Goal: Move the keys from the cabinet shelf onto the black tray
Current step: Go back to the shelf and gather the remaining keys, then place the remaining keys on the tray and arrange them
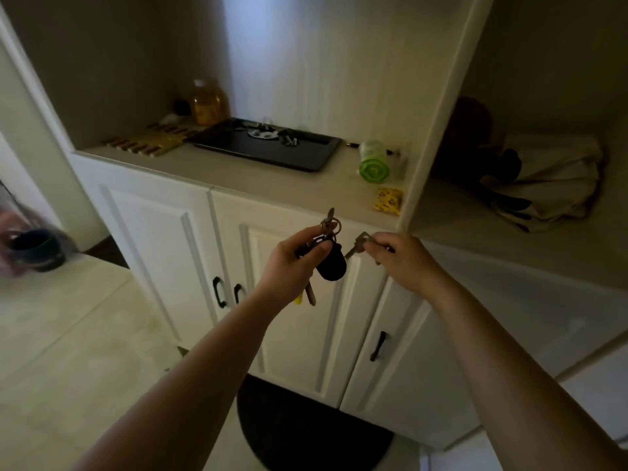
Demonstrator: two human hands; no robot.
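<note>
My left hand (289,260) grips a bunch of keys (329,256) with a black oval fob, a metal ring on top and a key hanging below. My right hand (401,260) pinches a single silver key (356,248) just to the right of the bunch. Both hands are in front of the white cabinet doors, below the shelf edge. The black tray (272,154) lies on the cabinet shelf, back centre, with several small keys and a white tag (268,133) at its far end.
On the shelf stand an amber jar (208,103), a wooden trivet (149,141), a green-lidded container (373,161) and a yellow packet (388,199). A cloth bag (550,178) lies in the right compartment. A dark round stool (306,430) stands below my arms.
</note>
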